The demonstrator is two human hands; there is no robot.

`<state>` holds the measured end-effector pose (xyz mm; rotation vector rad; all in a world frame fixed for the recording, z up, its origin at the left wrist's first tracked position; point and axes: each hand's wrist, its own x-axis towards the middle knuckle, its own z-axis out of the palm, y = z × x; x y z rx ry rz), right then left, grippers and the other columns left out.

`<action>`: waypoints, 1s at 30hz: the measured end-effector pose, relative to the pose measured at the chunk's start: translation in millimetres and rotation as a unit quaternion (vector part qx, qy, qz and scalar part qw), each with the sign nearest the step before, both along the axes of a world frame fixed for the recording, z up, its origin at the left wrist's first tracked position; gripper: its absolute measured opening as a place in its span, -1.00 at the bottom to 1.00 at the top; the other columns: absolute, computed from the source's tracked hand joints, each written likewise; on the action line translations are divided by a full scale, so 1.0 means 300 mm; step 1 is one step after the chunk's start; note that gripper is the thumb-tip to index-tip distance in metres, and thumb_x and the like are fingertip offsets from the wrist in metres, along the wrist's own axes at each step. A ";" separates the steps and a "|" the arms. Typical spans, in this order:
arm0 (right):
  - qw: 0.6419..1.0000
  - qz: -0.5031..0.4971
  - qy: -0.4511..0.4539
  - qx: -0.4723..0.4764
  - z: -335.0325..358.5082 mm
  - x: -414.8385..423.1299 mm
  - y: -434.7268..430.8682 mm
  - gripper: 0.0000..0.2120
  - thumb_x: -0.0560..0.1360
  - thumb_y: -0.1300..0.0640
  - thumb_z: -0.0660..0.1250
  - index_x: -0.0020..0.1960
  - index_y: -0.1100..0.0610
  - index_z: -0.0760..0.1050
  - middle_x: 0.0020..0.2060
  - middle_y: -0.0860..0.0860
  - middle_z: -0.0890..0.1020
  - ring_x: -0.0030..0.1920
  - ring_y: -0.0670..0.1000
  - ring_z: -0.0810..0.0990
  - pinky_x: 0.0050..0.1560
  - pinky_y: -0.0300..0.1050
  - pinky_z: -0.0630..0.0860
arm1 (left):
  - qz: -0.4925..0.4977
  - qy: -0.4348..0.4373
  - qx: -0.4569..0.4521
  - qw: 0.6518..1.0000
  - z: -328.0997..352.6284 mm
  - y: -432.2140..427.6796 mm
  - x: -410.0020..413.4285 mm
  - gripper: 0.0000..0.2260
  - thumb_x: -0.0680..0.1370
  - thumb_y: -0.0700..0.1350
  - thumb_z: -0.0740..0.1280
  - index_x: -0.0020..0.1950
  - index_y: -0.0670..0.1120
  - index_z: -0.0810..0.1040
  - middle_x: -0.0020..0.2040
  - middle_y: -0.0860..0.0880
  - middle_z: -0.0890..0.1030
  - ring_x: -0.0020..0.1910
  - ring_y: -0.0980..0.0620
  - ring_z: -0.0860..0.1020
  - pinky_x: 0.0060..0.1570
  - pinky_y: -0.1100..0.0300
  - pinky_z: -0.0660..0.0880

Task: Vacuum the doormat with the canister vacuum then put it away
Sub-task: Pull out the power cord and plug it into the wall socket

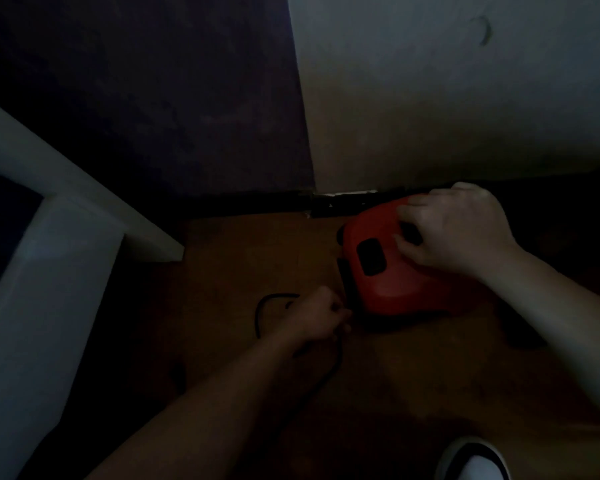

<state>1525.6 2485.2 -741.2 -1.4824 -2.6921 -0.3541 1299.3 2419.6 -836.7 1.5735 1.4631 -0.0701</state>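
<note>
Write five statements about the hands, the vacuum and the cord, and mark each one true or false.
1. The right hand is on top of the vacuum. True.
2. The vacuum is blue. False: it is red with black parts.
3. The left hand grips the black cord next to the vacuum. True.
4. The vacuum stands on a table. False: it sits on the wooden floor, near the wall.
5. A white shoe shows at the bottom right. True.
</note>
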 end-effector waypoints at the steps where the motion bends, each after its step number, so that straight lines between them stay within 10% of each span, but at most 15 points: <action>1: 1.000 0.002 0.004 -0.001 -0.001 0.001 -0.001 -0.63 0.42 -0.18 0.15 -0.20 0.04 0.59 -0.26 0.02 0.65 -0.22 0.13 0.66 -0.20 -0.06 0.38 | 0.053 -0.024 -0.042 0.997 -0.011 -0.012 0.008 -0.77 0.64 -0.14 0.25 -0.11 -0.21 0.61 -0.03 -0.16 0.71 -0.39 0.11 0.57 -0.23 0.17 0.51; 5: 1.000 0.011 0.014 -0.004 -0.002 -0.001 0.000 -0.58 0.43 -0.20 0.08 -0.20 0.04 0.59 -0.26 0.02 0.65 -0.22 0.12 0.66 -0.21 -0.06 0.39 | 0.184 -0.063 -0.100 0.976 -0.099 -0.033 0.030 -0.77 0.64 -0.26 0.19 -0.18 -0.15 0.52 -0.18 -0.10 0.64 -0.37 0.06 0.58 -0.32 0.20 0.54; 10: 1.000 0.003 -0.003 0.008 -0.003 0.007 -0.001 -0.71 0.45 -0.15 0.26 -0.21 0.05 0.59 -0.28 0.02 0.64 -0.23 0.13 0.65 -0.22 -0.07 0.38 | 0.320 -0.131 -0.083 0.935 -0.246 0.015 -0.006 -0.71 0.54 -0.07 0.27 0.22 -0.14 0.56 0.05 -0.16 0.67 -0.06 -0.08 0.65 -0.09 -0.02 0.63; 16: 1.000 -0.003 -0.018 0.012 -0.001 0.003 0.001 -0.75 0.40 -0.14 0.39 -0.20 0.05 0.59 -0.29 0.01 0.64 -0.24 0.13 0.65 -0.22 -0.06 0.40 | 0.372 -0.207 -0.003 0.905 -0.090 0.115 -0.037 -0.76 0.62 -0.35 0.19 -0.21 -0.13 0.44 -0.33 -0.07 0.50 -0.48 0.13 0.50 -0.49 0.34 0.44; 22: 1.000 0.004 -0.023 0.011 -0.001 0.000 0.003 -0.73 0.44 -0.16 0.31 -0.16 0.03 0.61 -0.22 -0.01 0.66 -0.19 0.12 0.66 -0.20 -0.07 0.38 | 0.128 -0.208 0.123 0.962 0.023 0.147 -0.105 -0.72 0.48 -0.38 0.35 0.01 0.00 0.51 -0.02 -0.10 0.60 -0.05 0.10 0.58 -0.01 0.22 0.52; 30: 1.000 -0.020 -0.021 -0.001 0.013 -0.010 -0.003 -0.75 0.40 -0.13 0.38 -0.21 0.05 0.60 -0.25 0.02 0.67 -0.21 0.13 0.67 -0.20 -0.06 0.40 | -0.223 0.005 0.240 0.945 0.121 0.100 -0.121 -0.67 0.42 0.36 0.35 0.04 0.19 0.55 0.01 0.22 0.55 0.04 0.18 0.52 0.07 0.10 0.47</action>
